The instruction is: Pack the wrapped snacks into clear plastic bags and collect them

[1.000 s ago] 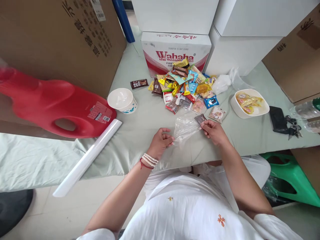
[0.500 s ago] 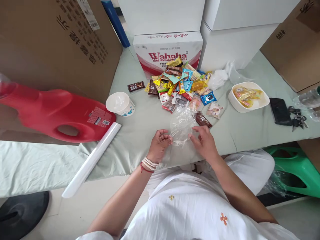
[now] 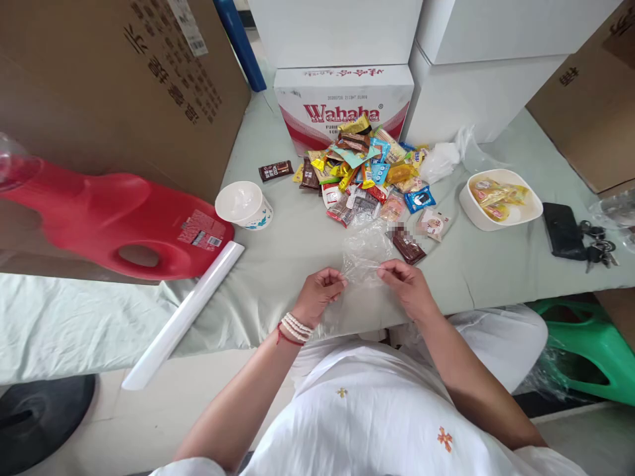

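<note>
A clear plastic bag (image 3: 366, 254) is stretched between my two hands over the table's front part. My left hand (image 3: 321, 293), with white beads and a red string at the wrist, pinches the bag's left edge. The bag's right edge is pinched between the thumb and fingers of my right hand (image 3: 404, 283). Just beyond lies a heap of wrapped snacks (image 3: 362, 165), partly overlapped by the bag's far end. A brown snack packet (image 3: 407, 243) rests close to my right fingers, and a paler packet (image 3: 433, 225) sits beside it.
To the left stand a paper cup (image 3: 244, 205), a big red jug (image 3: 133, 221) and a white tube-like strip (image 3: 183, 316) jutting over the edge. A white bowl (image 3: 501, 221) holds yellow packets; a black phone (image 3: 564, 231) and keys (image 3: 600, 244) lie right. Boxes (image 3: 344, 99) line the back.
My right hand's fingers have closed onto the bag's near edge, where they were apart before. The bag's edge is now drawn straighter between both hands. The view has shifted slightly.
</note>
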Tool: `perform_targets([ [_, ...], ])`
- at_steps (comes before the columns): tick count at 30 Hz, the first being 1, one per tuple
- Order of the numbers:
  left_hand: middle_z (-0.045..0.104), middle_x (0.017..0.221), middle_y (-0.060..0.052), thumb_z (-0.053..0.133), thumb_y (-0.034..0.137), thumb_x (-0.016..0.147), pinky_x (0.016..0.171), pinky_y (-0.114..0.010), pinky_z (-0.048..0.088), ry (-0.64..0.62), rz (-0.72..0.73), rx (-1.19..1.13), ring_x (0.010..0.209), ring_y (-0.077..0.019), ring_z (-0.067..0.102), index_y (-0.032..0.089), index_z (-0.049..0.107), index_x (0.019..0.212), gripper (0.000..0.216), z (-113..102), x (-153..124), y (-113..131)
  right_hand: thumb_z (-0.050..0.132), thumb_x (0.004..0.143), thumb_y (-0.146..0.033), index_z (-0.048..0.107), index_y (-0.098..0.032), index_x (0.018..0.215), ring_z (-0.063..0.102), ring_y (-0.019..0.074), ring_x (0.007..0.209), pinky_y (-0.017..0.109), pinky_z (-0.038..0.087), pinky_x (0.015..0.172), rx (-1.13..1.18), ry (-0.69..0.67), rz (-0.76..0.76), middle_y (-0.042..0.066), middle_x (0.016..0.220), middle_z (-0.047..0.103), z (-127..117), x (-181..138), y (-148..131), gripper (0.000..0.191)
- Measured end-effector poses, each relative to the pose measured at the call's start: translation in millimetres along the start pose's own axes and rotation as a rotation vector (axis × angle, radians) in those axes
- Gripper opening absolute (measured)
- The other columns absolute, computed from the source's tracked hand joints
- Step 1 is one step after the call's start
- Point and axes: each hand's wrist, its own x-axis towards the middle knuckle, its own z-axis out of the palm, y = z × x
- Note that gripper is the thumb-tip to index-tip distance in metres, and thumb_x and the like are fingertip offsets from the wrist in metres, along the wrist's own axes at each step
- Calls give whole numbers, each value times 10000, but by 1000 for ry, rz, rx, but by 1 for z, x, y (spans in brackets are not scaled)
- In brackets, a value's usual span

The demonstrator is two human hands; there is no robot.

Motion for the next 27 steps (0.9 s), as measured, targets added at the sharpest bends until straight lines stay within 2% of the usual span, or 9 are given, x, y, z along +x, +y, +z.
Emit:
perform_targets([
  [3,673,731,21,924,249,604,598,-200,475,14,-7,-174,662,-95,624,165,639,745,329,-10,-6,7,854,733,-524,721,-204,848,384,93,594,239,301,558,138,140,48,-37,688,558,-26,-8,-2,365],
  [7,744,944,-53,884,212,602,840,-333,579,0,-54,-358,933,-205,721,177,570,730,341,-26,-16,10,866,710,-576,698,-213,864,326,80,549,234,260,509,164,259,115,-45,680,524,-66,-28,12,429],
  [10,722,1114,-94,830,203,611,842,-357,575,43,-34,-180,1047,-255,703,184,572,787,313,-37,-25,8,781,773,-665,729,-210,935,485,139,624,280,400,556,-201,185,122,28,805,636,-95,-43,16,486],
  [13,615,1384,-130,723,213,663,1030,-475,530,115,237,278,1325,-330,578,208,631,1055,403,-39,-36,12,746,821,-653,706,-242,1271,617,304,1058,453,547,871,-703,92,-95,130,1240,673,-108,-51,2,611],
  [17,423,1629,-182,665,321,791,1278,-625,218,63,684,1010,1570,-385,295,194,466,1498,745,-14,-43,19,787,846,-544,582,-234,1475,387,383,1442,584,377,1195,-1006,-109,-456,155,1521,523,-77,-45,-21,731],
  [20,299,1707,-235,722,553,813,1279,-683,106,-47,806,1321,1611,-438,190,159,344,1604,960,14,-41,11,754,894,-345,683,-213,1361,364,396,1457,612,371,1191,-1094,-226,-513,168,1500,548,-34,-33,-20,491],
  [23,243,1707,-306,751,699,756,1255,-726,79,30,856,1427,1601,-485,188,101,293,1629,1153,28,-34,-9,596,984,-242,788,-217,1132,465,365,1349,588,442,1110,-1006,-190,-466,156,1369,644,-8,-22,-12,244],
  [25,313,1669,-328,734,625,816,1252,-699,156,181,845,1381,1576,-475,268,75,365,1590,1019,28,-28,-20,544,1027,-314,801,-221,1041,557,314,1205,532,484,1056,-827,-211,-417,134,1222,705,-6,-15,-9,274],
  [27,539,1519,-289,655,486,911,1195,-598,348,277,791,1240,1447,-416,488,104,555,1442,662,24,-22,-24,534,1033,-411,789,-220,987,618,260,1039,470,520,986,-640,-268,-328,105,1060,723,-10,-9,-9,322],
])
